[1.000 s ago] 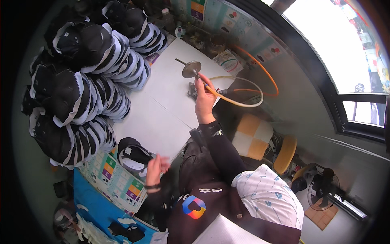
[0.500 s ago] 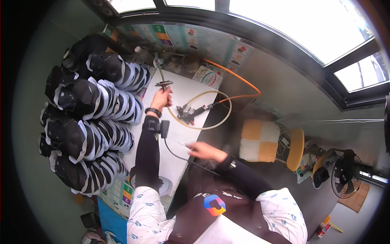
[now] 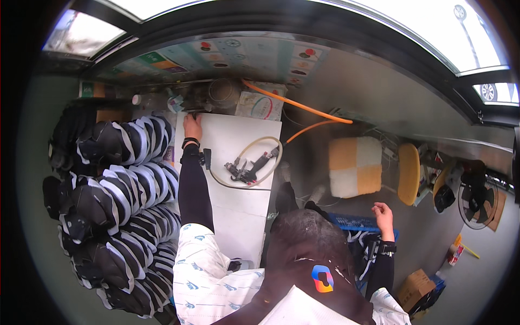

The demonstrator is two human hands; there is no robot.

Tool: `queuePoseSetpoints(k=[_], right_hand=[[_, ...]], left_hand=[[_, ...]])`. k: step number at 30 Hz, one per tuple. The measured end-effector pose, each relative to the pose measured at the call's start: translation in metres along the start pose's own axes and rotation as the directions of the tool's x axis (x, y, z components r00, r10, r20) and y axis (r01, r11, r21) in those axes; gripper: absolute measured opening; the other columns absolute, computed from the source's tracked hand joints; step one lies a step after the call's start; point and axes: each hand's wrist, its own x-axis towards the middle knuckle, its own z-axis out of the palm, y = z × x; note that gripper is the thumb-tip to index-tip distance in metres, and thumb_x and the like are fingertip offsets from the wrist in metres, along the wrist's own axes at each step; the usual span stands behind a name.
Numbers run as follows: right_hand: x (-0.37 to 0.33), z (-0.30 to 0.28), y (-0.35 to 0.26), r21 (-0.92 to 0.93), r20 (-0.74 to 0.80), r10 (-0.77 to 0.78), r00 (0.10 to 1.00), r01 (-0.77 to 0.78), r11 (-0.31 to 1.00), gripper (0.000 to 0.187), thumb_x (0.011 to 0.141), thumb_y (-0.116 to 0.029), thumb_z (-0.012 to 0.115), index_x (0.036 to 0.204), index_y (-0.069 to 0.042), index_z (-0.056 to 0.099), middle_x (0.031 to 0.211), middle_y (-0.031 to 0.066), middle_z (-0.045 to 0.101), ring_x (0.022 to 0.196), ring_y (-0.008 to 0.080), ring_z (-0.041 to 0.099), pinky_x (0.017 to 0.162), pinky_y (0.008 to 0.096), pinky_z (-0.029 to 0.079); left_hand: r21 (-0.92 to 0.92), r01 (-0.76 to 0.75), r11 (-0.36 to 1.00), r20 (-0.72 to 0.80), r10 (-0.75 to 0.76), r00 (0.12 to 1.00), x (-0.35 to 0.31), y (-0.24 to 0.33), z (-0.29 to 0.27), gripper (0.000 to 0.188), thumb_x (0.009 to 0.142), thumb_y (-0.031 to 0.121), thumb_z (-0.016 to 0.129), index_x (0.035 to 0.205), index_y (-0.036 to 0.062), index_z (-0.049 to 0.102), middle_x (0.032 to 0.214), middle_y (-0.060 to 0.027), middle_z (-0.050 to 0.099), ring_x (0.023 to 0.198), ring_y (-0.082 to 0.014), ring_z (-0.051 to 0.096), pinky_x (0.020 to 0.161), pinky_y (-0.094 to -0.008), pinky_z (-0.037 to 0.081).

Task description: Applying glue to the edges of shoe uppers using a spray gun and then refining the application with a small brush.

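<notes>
At the far left corner of the white tabletop [image 3: 238, 211], my left hand [image 3: 192, 128] is closed. A small dark thing shows at its fingertips, but I cannot make out what it is. My right hand [image 3: 383, 218] is raised at the right with its fingers apart and nothing visible in it. Just left of that hand is a blue plastic crate [image 3: 352, 221] holding dark and white pieces. A spray gun [image 3: 252, 169] lies on the tabletop, with a clear yellowish hose [image 3: 221, 184] looped around it and an orange hose [image 3: 303, 108] running up behind.
Stacks of black and white shoe uppers [image 3: 111, 192] line the table's left side. Bottles and a glass jar [image 3: 221, 91] stand behind the tabletop. To the right are a stool with a checkered cushion [image 3: 355, 167], a fan [image 3: 479, 203] and a cardboard box [image 3: 416, 288].
My left hand has moved to the table's far corner; the round metal disc on a rod is no longer visible in it. My right hand has swung right, away from the table. The view has turned.
</notes>
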Motion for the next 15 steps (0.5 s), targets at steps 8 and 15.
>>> queuePoseSetpoints(k=[8, 15], right_hand=[[-0.005, 0.038, 0.038, 0.103, 0.160, 0.010, 0.987, -0.027, 0.994, 0.026, 0.096, -0.014, 0.070, 0.117, 0.001, 0.070, 0.104, 0.0132, 0.077, 0.097, 0.0200, 0.074, 0.087, 0.0330, 0.057], [0.009, 0.043, 0.115, 0.043, 0.181, 0.037, 0.983, -0.045, 0.998, 0.026, 0.096, -0.016, 0.069, 0.118, -0.001, 0.070, 0.104, 0.0148, 0.077, 0.096, 0.0238, 0.075, 0.086, 0.0344, 0.058]], left_hand=[[0.036, 0.145, 0.989, -0.073, -0.142, 0.987, -0.042, 0.067, -0.083, 0.057, 0.096, 0.043, 0.071, 0.127, -0.0038, 0.063, 0.112, -0.0191, 0.069, 0.101, -0.0326, 0.067, 0.093, -0.0416, 0.053], [-0.224, -0.185, 0.957, 0.860, 0.283, 0.425, -0.265, 0.330, 0.013, 0.021, 0.097, 0.028, 0.067, 0.095, 0.0099, 0.076, 0.087, -0.0102, 0.076, 0.084, -0.0278, 0.067, 0.082, -0.0398, 0.049]])
